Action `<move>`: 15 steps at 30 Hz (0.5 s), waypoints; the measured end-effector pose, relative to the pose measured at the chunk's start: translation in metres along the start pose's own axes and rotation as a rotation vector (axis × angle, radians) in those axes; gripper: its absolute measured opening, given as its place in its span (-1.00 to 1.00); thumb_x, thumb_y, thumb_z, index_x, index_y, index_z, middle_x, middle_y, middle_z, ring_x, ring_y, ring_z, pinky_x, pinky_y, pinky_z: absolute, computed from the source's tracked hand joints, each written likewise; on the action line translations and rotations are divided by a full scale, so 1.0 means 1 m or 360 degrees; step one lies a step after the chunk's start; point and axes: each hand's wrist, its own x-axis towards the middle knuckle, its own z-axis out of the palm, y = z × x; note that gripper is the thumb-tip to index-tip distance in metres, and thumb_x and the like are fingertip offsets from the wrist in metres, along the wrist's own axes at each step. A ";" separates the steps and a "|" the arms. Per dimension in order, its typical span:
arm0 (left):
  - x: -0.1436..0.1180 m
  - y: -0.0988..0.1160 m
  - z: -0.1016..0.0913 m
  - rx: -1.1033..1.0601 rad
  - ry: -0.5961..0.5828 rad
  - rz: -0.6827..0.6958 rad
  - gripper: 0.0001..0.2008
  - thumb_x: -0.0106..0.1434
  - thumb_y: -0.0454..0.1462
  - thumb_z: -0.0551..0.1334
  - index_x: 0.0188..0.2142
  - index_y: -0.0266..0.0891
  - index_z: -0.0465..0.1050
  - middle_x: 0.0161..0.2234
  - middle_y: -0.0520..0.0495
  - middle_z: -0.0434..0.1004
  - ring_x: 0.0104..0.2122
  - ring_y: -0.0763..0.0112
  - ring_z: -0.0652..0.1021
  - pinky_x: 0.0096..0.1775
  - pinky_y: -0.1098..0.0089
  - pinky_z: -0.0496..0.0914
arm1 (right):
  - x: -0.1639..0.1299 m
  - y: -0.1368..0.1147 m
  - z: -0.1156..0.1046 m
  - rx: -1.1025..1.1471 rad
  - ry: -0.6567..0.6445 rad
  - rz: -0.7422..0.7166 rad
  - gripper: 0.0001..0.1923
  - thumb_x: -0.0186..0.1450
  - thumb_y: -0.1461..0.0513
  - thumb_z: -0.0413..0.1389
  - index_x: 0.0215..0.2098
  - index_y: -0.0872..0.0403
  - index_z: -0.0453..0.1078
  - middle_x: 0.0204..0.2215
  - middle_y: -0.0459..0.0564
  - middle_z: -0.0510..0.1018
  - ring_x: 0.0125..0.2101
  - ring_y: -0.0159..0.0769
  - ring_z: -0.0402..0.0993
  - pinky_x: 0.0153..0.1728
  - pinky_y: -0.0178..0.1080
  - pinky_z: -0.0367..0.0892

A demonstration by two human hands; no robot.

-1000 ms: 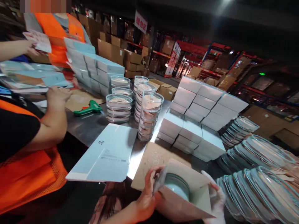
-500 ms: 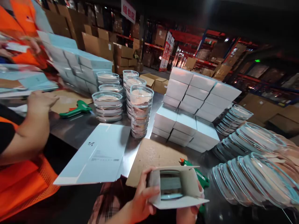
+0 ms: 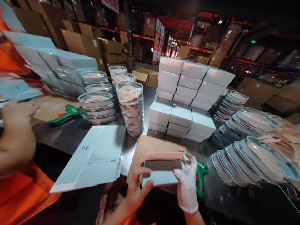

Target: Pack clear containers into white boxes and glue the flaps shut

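Note:
Low in front of me, over a sheet of brown cardboard (image 3: 145, 148), both hands grip a small white carton (image 3: 161, 178). My left hand (image 3: 138, 184), bare, closes on its left end with thumb and fingers. On the right end is my right hand (image 3: 188, 184), in a white glove with bare fingertips, also closed on the box. A raised flap runs along the carton's far edge, with a dark gap below it; what is inside cannot be made out. Just right of the gloved hand lies a green glue gun (image 3: 201, 179), partly hidden.
Flat printed cartons (image 3: 93, 156) lie to the left. Glass dishes stand in stacks (image 3: 131, 109) beyond them, with leaning rows of glass dishes (image 3: 234, 165) on the right. White boxes (image 3: 180, 115) are piled ahead. At left, a co-worker's arm (image 3: 17, 134) is near another green glue gun (image 3: 67, 115).
The carton has turned: its opening with a glass dish inside faced me before, and now a long side does. My gloved hand has come into view on its right end. The view has shifted right.

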 end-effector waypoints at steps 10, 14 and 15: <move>0.019 -0.028 -0.027 0.0381 -0.0342 0.0643 -0.63 0.24 0.01 0.45 -0.08 -0.14 0.58 -0.23 -0.09 0.56 0.02 0.10 0.57 0.10 0.15 0.44 | 0.011 -0.011 -0.104 -0.1489 0.0305 -0.0102 -0.44 0.35 -0.18 0.10 -0.01 0.06 0.55 0.03 0.22 0.64 0.02 0.07 0.58 0.16 0.08 0.39; 0.011 -0.023 -0.023 0.0162 -0.0143 0.0672 -0.68 0.19 -0.03 0.47 -0.17 -0.11 0.56 -0.31 -0.01 0.49 -0.08 0.16 0.53 0.04 0.17 0.41 | 0.018 -0.015 -0.137 -0.2023 0.0354 0.0479 -0.48 0.24 -0.08 0.27 -0.02 0.10 0.57 0.02 0.27 0.65 0.02 0.16 0.59 0.08 0.07 0.39; 0.008 -0.020 -0.027 0.0150 -0.0103 0.0567 -0.66 0.16 0.00 0.48 -0.18 -0.09 0.56 -0.32 -0.01 0.49 -0.05 0.14 0.52 0.09 0.15 0.39 | 0.021 -0.014 -0.140 -0.1950 0.0259 0.0554 -0.53 0.19 -0.03 0.32 -0.07 0.10 0.59 -0.04 0.23 0.68 -0.02 0.12 0.60 0.03 0.01 0.41</move>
